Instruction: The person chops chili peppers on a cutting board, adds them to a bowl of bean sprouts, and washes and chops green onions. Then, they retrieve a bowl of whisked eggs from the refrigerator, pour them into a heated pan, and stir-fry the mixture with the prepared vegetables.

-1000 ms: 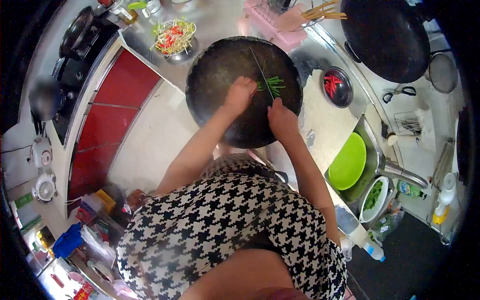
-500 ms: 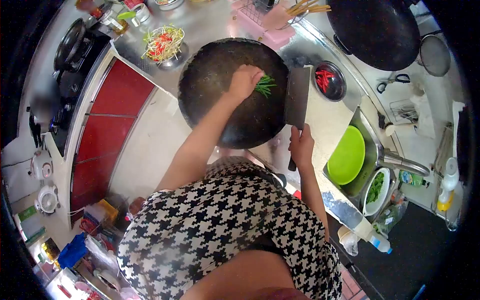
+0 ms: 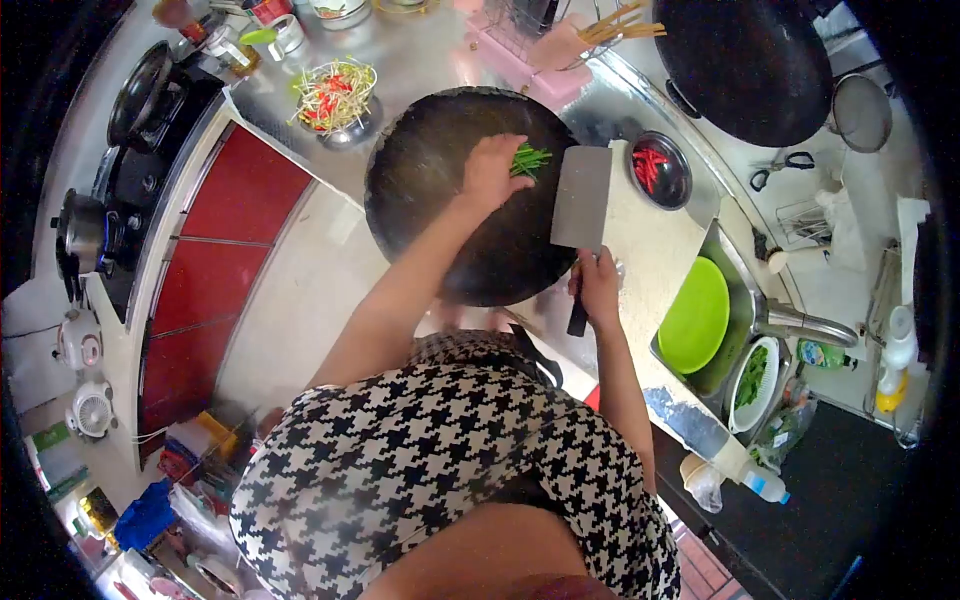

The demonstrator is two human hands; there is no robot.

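L hand [image 3: 488, 172] sits on the round dark chopping board [image 3: 425, 190], fingers curled down over one end of a small bunch of greens [image 3: 531, 158], pinning it. The stalks' long axis runs approx. sideways, free ends pointing at the cleaver [image 3: 582, 197], which is just to their right w/ its broad side up. R hand [image 3: 598, 285] is closed round the cleaver handle at the board's near-right edge, well apart from the greens, so the L hand is the nearer one. Red chillies [image 3: 650, 165] sit further right.
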